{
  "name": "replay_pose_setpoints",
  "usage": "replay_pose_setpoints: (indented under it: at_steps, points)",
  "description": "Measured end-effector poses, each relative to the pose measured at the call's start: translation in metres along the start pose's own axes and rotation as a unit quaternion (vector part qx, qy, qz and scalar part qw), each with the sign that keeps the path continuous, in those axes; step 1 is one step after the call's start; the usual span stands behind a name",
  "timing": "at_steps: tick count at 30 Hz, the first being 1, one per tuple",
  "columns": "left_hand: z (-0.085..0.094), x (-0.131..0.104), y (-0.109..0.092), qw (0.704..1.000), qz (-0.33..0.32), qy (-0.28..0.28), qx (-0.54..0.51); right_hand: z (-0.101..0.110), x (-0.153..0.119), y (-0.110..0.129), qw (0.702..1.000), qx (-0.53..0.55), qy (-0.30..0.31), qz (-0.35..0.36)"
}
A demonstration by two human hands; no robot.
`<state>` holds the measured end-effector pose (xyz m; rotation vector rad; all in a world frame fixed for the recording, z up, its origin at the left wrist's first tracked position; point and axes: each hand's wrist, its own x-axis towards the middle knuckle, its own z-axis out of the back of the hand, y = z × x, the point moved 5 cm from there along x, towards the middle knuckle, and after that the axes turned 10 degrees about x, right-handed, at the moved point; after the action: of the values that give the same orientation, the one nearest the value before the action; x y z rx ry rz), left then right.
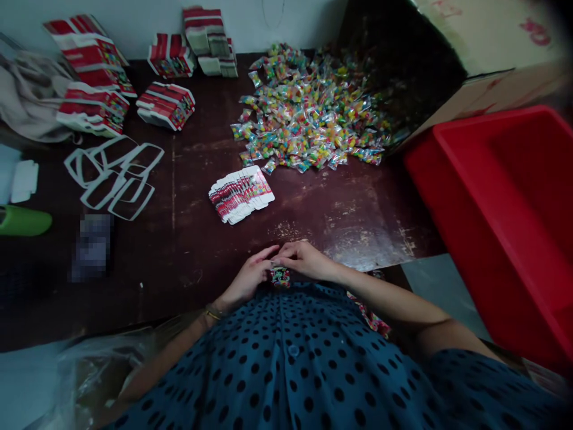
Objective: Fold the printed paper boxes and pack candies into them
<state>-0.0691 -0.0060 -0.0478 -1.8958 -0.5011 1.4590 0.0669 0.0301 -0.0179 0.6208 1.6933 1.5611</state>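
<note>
Close to my body at the table's near edge, my left hand (254, 273) and my right hand (305, 259) meet around a small colourful printed carton (280, 276). Fingers of both hands press on its upper end, which they partly cover. Just beyond lies a fanned stack of flat printed cartons (242, 194), red and white. Behind that spreads a large heap of clear sachets of colourful candy (308, 113).
Bundles of flat red cartons (165, 104) stand at the back left. Nearer are white bands (114, 176), a green cylindrical object (25, 220) and a pixelated dark object (92, 248). A red bin (447, 179) and a cardboard box (492, 36) stand at the right.
</note>
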Motion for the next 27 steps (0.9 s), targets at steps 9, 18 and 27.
replay_pose_setpoints:
  at_steps: [9,18,27]
  points:
    - [0.003,-0.003,0.003,0.992,-0.073,0.099,0.01,-0.012,-0.02,0.01,0.967,-0.2,0.067,0.146]
    - [0.021,-0.005,-0.031,0.945,-0.085,0.089,0.303,0.196,0.033,-0.001,0.879,-0.355,-0.31,0.075]
    - [0.041,-0.011,-0.033,0.951,-0.013,0.132,0.278,0.263,0.001,-0.034,0.822,-0.351,-0.446,0.043]
